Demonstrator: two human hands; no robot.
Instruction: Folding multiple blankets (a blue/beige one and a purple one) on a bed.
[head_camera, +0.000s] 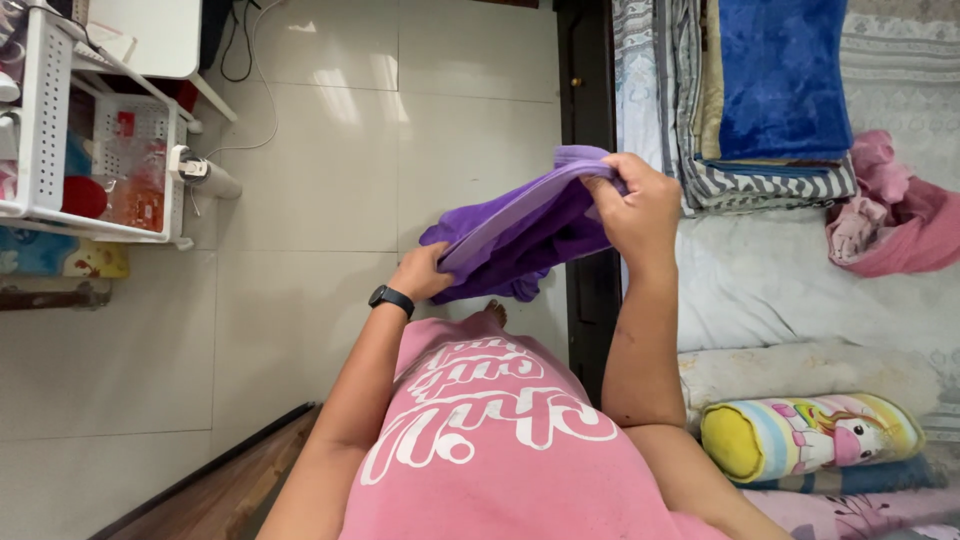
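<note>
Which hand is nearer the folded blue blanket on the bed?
Right. The right hand holds the purple cloth at the bed edge, just left of the blue blanket. The left hand holds the cloth's lower end, over the floor.

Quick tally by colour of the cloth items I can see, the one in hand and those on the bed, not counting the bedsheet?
Purple: 1, the cloth held by the left hand and right hand
Blue: 1, the folded blanket
Grey striped: 1, the folded sheet
Pink: 1, the crumpled garment
Rainbow striped: 1, the bolster pillow
Total: 5
</note>
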